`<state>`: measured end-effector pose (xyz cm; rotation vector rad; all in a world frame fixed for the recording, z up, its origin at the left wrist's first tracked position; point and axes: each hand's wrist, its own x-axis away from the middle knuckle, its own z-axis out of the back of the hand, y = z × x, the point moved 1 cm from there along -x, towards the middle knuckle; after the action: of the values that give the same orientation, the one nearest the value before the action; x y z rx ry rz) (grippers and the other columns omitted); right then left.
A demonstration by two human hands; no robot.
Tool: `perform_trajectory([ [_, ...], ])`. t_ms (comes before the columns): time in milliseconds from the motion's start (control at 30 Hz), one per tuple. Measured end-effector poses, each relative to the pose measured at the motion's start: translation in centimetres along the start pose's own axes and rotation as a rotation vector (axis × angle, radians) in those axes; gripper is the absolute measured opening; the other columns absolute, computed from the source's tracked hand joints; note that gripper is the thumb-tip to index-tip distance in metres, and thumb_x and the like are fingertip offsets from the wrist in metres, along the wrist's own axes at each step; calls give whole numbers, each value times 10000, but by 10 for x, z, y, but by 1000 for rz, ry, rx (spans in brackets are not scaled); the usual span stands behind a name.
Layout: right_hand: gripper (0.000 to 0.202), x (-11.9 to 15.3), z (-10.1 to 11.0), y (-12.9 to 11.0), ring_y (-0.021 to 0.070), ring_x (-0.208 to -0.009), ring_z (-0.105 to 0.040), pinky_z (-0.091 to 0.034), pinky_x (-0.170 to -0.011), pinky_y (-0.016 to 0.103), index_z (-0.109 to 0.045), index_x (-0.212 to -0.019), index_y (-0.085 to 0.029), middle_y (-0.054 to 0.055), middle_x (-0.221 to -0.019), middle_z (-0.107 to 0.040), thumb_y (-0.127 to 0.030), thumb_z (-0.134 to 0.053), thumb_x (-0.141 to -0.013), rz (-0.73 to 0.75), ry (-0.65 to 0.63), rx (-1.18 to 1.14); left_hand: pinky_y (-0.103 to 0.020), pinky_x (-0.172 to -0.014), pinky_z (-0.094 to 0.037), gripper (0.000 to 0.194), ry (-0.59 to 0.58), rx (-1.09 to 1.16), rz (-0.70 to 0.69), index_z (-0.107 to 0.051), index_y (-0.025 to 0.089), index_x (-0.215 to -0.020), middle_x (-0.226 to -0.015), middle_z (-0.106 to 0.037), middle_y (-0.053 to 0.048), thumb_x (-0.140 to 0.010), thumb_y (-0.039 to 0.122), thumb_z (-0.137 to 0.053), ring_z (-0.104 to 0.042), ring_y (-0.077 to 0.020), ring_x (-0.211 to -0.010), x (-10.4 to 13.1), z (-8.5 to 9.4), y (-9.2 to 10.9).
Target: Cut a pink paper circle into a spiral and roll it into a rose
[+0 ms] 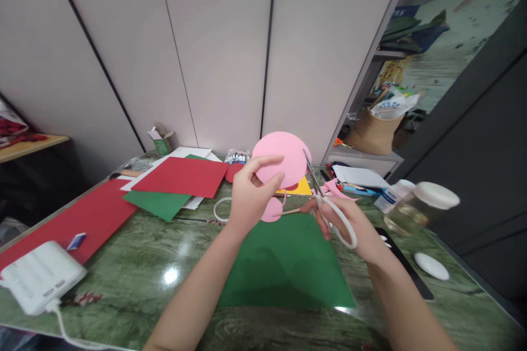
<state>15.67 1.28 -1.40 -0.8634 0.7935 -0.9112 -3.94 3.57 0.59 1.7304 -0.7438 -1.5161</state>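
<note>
A round pink paper [280, 154] is pinched between the thumb and fingers of my left hand [254, 189], raised above the table. My right hand [343, 219] grips white-handled scissors [345, 226], with fingers at the handle loops. The scissor blades reach up to the right edge of the pink paper. Below, a smaller pink paper circle [272, 210] lies near the far edge of a green sheet [288, 263]. Beside it a thin brown stick or handle points toward my right hand. Part of a yellow sheet [303, 186] shows behind the hands.
Red sheets [179, 175] and a white power adapter [43, 274] with a cable lie left. At right are a lidded jar [420, 208], a black tray-like object [405, 266], a white oval object [431, 266] and papers [360, 176]. A cabinet wall [226, 55] stands behind.
</note>
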Motion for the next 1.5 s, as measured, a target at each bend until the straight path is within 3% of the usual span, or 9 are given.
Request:
perform_trajectory([
  [300, 490, 0, -2, -1, 126, -454, -486, -387, -475, 251, -656, -887, -147, -24, -515, -484, -588, -442, -859, -29, 13, -14, -313, -785, -521, 153, 23, 37, 25, -710, 207, -879, -944, -710, -45, -743, 191, -640, -646, -190, -907, 1, 0, -2],
  [533, 482, 0, -4, -3, 122, -459, -478, -393, -468, 248, -647, -890, -140, -28, -528, -470, -579, -451, -857, -34, 17, -13, -356, -882, -495, 321, 29, 37, -2, -666, 217, -1048, -1142, -652, -67, -727, 209, -667, -587, -224, -1084, 1, -1, 1],
  [1033, 572, 1, -2, -4, 136, -502, -490, -386, -515, 267, -626, -920, -133, -13, -547, -491, -641, -369, -863, 26, 33, 95, -354, -899, -504, 337, -21, 3, -23, -670, 212, -1026, -1104, -653, -61, -699, 135, -654, -593, -206, -1058, 3, -2, 4],
  [1500, 502, 1, -2, -5, 117, -472, -483, -390, -476, 239, -640, -883, -142, -34, -526, -468, -598, -433, -860, 12, 49, 52, -260, -795, -531, 249, 14, 85, -22, -663, 190, -956, -1008, -683, -43, -715, 125, -653, -635, -160, -957, 3, -2, 3],
])
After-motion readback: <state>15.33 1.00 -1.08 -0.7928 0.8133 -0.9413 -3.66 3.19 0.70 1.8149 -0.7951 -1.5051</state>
